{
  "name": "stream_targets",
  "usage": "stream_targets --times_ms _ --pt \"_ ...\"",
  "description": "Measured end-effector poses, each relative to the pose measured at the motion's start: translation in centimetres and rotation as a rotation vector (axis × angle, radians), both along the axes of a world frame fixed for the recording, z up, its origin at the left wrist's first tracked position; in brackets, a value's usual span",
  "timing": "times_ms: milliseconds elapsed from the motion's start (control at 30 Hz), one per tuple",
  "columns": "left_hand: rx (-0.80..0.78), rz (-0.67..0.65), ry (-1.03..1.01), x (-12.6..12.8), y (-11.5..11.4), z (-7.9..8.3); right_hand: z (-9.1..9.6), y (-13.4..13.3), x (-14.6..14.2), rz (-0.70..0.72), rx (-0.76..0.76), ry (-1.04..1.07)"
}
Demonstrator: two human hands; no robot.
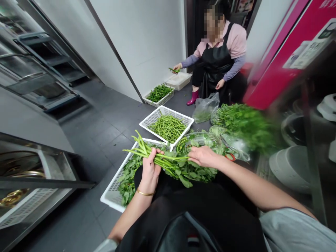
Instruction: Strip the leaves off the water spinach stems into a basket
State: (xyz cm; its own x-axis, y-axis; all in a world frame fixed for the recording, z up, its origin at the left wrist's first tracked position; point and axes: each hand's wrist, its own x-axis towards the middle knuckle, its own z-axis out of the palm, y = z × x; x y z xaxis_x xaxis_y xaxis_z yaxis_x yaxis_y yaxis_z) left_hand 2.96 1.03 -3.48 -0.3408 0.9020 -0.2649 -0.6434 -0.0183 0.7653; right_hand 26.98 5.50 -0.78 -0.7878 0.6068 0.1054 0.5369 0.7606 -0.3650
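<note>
My left hand (151, 163) is closed round a bunch of long-stemmed leafy greens (168, 161), the bare stem ends sticking out to the left. The leafy part hangs to the right over my lap. My right hand (202, 156) is closed on a thin stem at the bunch's right side; its fingertips are partly hidden. Below and left of my left hand stands a white basket (111, 194) with leafy greens in it. Just beyond is another white basket (187, 122) of cut green stems (168, 127). More greens lie in clear plastic past my right hand.
Red-handled scissors (230, 157) lie by the plastic at right. A co-worker (219, 59) sits ahead, holding a green vegetable over a pale tray (178, 81). Beside it is a basket of green vegetables (159, 93). Metal racks (52, 59) stand left, white containers (291, 168) right.
</note>
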Motion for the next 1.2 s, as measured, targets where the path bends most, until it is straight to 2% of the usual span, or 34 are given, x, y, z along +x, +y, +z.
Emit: stream_targets --times_ms 67,133,200,300,367,400,467,533,633,700,733,767,800,933,1000,1033,1133,1200 --pt "-0.026 -0.021 0.005 0.5 -0.4 0.0 -0.3 0.0 -0.7 0.101 -0.063 0.062" --pt "-0.049 -0.066 0.027 1.4 -0.9 -0.1 -1.0 0.2 -0.6 0.082 -0.189 0.318" --pt "-0.040 -0.110 0.049 2.3 -1.2 -0.1 -2.0 0.8 0.4 -0.109 -0.332 0.633" --pt "-0.015 -0.104 0.063 3.1 -1.2 0.2 -3.3 2.1 3.0 -0.561 -0.484 1.056" --pt "-0.016 -0.081 0.072 3.0 -0.9 0.4 -3.2 2.9 4.9 -0.739 -0.475 1.169" --pt "-0.014 -0.079 0.079 2.8 -0.7 0.5 -2.9 3.1 5.6 -0.750 -0.424 1.125" --pt "0.016 -0.092 0.091 2.4 -0.4 0.5 -1.6 3.1 5.9 -0.637 -0.289 0.867" --pt "0.055 -0.111 0.090 2.2 -0.1 0.5 -0.2 2.5 4.7 -0.412 -0.220 0.545" --pt "0.073 -0.134 0.072 2.4 -0.1 0.4 1.0 1.4 1.4 -0.043 -0.318 0.205" --pt "0.049 -0.165 0.066 2.6 -0.3 0.5 0.7 0.8 -0.1 0.140 -0.440 0.137" --pt "0.034 -0.182 0.065 2.7 -0.5 0.5 0.3 0.6 -0.4 0.164 -0.494 0.174" --pt "0.021 -0.194 0.066 3.0 -0.7 0.5 -0.3 0.5 -0.6 0.134 -0.541 0.257" --pt "0.014 -0.200 0.067 3.3 -0.9 0.6 -1.0 0.4 -0.6 0.045 -0.581 0.378" --pt "0.025 -0.180 0.059 5.2 -1.1 0.6 -3.5 0.3 -0.9 -0.538 -0.785 0.921" --pt "0.030 -0.176 0.045 6.1 -0.7 0.6 -4.0 0.6 -1.5 -0.718 -0.874 1.079" --pt "0.029 -0.177 0.037 6.4 -0.5 0.6 -4.0 1.0 -1.7 -0.764 -0.899 1.120" --pt "0.016 -0.178 0.022 6.3 0.0 0.6 -3.4 2.7 -1.2 -0.852 -0.851 1.188" --pt "-0.008 -0.154 0.016 5.4 0.3 0.3 -2.7 4.2 0.6 -0.906 -0.654 1.170"
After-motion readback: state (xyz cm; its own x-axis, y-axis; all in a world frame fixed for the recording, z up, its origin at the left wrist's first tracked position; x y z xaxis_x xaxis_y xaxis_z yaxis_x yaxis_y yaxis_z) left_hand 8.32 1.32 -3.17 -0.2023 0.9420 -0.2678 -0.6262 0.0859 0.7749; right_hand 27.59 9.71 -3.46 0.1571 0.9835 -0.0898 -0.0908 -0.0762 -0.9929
